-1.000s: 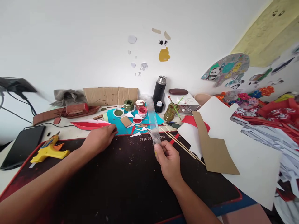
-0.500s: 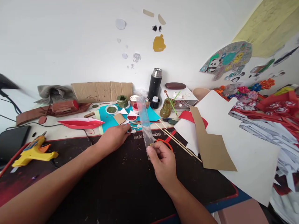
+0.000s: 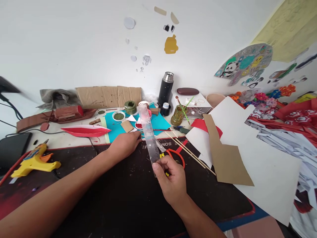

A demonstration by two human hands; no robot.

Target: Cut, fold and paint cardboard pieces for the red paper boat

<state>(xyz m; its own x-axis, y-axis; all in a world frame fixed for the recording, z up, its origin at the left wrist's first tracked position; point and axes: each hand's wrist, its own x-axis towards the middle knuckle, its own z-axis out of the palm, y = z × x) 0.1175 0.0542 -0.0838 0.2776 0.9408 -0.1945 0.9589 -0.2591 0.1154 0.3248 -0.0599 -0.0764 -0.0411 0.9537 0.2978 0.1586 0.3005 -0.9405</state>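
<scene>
Left: a yellow glue gun lies on the dark mat; behind it, a red, boat-shaped piece rests on the tabletop. On the blue sheet, a shallow white dish holds green paint. Your left hand has shifted rightward from the boat-shaped piece to the sheet's near edge, which brings it closer to the ruler; its fingers are curled together, and whether they grip anything cannot be told.

Centre: an open jar contains dark green paint; a small dish of red paint sits partly behind the clear ruler, which slants up and away over the mat. A black flask stands behind.

Right: your right hand is closed on the ruler's near end, beside orange-handled scissors. A glass jar holds murky greenish contents and leaning brushes.
</scene>
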